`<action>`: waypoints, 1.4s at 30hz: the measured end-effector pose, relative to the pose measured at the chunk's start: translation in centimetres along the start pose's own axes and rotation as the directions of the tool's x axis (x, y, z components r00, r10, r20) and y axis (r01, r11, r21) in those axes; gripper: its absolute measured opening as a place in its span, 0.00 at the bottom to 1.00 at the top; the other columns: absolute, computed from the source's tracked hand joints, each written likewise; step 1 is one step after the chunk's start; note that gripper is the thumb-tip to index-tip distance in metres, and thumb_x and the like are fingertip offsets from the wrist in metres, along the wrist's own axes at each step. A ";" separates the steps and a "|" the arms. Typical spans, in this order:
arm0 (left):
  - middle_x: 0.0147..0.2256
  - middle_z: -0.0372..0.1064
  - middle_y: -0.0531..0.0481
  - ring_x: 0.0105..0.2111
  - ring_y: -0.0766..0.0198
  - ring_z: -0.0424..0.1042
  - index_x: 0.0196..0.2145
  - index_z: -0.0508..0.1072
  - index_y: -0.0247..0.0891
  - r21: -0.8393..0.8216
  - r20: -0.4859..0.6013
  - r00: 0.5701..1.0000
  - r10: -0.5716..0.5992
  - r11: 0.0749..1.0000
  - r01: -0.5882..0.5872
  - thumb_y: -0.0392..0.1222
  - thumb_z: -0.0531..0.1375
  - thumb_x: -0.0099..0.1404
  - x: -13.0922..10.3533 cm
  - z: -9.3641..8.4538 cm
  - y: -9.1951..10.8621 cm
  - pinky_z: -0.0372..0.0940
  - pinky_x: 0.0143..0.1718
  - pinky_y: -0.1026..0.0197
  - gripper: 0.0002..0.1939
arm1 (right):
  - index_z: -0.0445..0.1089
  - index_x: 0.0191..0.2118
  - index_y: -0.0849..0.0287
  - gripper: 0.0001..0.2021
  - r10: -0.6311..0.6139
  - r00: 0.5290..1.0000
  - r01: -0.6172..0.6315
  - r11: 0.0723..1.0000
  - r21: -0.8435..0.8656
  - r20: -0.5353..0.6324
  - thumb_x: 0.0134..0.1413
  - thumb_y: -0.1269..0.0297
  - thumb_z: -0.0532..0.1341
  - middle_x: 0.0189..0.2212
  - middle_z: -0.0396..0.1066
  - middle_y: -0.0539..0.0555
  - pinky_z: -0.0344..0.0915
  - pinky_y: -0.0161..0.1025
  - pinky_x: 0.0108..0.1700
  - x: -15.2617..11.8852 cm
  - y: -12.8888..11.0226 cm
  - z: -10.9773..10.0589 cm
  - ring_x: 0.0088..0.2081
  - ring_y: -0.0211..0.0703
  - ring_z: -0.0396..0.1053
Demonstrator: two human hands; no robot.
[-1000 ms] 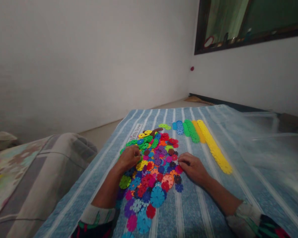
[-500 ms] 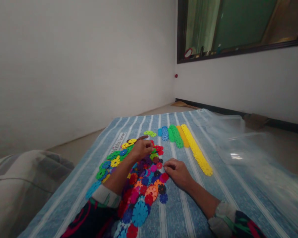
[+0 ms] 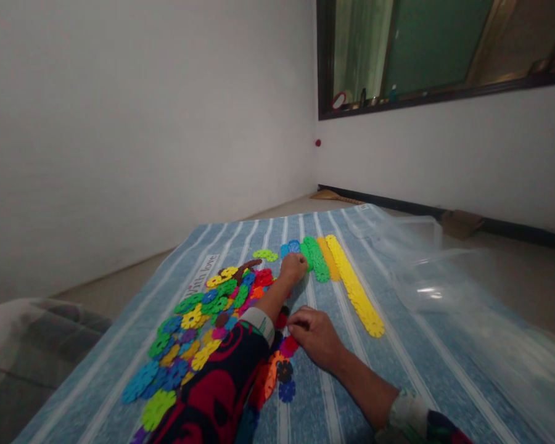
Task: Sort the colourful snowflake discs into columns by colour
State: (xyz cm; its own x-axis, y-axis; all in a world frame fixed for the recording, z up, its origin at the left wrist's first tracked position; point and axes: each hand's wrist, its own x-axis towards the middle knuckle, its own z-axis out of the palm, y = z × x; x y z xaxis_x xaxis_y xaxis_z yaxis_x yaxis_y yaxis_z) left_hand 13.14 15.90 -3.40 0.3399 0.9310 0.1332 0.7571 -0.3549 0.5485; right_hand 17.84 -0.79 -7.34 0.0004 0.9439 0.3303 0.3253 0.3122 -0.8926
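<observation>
My left hand (image 3: 294,267) is closed in a pinch at the near end of the short blue row of discs (image 3: 294,246), beside the green row (image 3: 316,259). Whatever its fingertips hold is hidden. My right hand (image 3: 318,336) rests at the right edge of a mixed pile of plastic snowflake discs (image 3: 192,317), thumb and fingers pressed together. I cannot make out anything between them. Next to the green row lie an orange row (image 3: 329,259) and a long yellow row (image 3: 356,287). My left forearm covers part of the pile.
Several lime discs (image 3: 265,254) lie apart near the far edge. Clear plastic containers (image 3: 425,277) stand on the right of the striped cloth (image 3: 346,382). A cloth-covered shape (image 3: 37,357) is at the left, and a wall (image 3: 143,123) rises behind.
My left hand has moved from over the pile, away and to the right, to the rows of discs. My right hand stays by the pile's edge. The view has shifted slightly right.
</observation>
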 end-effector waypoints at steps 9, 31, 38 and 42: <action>0.30 0.76 0.46 0.33 0.62 0.72 0.31 0.79 0.34 0.050 -0.045 0.999 -0.017 0.999 0.019 0.31 0.58 0.54 0.2 0.2 -0.2 0.64 0.36 0.63 0.09 | 0.74 0.25 0.56 0.10 -0.004 1.000 0.004 1.000 -0.017 0.002 0.46 0.77 0.58 0.25 0.68 0.47 0.61 0.33 0.33 0.0 -0.2 0.0 0.28 0.36 0.67; 0.36 0.74 0.46 0.45 0.57 0.70 0.31 0.74 0.40 0.458 0.122 0.987 0.103 0.877 -0.148 0.33 0.56 0.58 -11.5 -10.3 -5.3 0.61 0.48 0.59 0.08 | 0.74 0.28 0.58 0.08 -0.029 0.998 0.032 0.998 -0.054 0.055 0.50 0.72 0.57 0.27 0.70 0.49 0.62 0.34 0.36 -0.7 0.2 -0.5 0.30 0.38 0.68; 0.35 0.72 0.48 0.40 0.58 0.70 0.30 0.71 0.39 0.446 0.224 0.966 0.126 0.868 -0.216 0.31 0.54 0.57 -15.0 -11.3 -7.3 0.62 0.45 0.59 0.08 | 0.74 0.28 0.58 0.08 -0.046 0.996 0.052 0.996 -0.070 0.079 0.52 0.68 0.57 0.27 0.70 0.51 0.62 0.35 0.37 -0.7 0.8 -0.7 0.32 0.39 0.69; 0.36 0.72 0.49 0.41 0.59 0.69 0.31 0.71 0.40 0.378 0.176 0.975 0.137 0.905 -0.195 0.33 0.54 0.58 -16.7 -11.2 -8.0 0.61 0.45 0.60 0.08 | 0.74 0.29 0.58 0.09 -0.044 0.994 0.052 0.995 -0.082 0.097 0.52 0.67 0.57 0.28 0.71 0.51 0.62 0.36 0.38 -0.8 1.0 -0.8 0.33 0.40 0.69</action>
State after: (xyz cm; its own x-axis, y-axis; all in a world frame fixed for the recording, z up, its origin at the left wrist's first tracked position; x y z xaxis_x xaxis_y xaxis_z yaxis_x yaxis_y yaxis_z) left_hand -4.83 4.18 -0.75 0.5332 0.8439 0.0594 0.8297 -0.5354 0.1579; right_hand 18.89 -1.32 -8.27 -0.1053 0.9351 0.3382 0.4015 0.3512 -0.8459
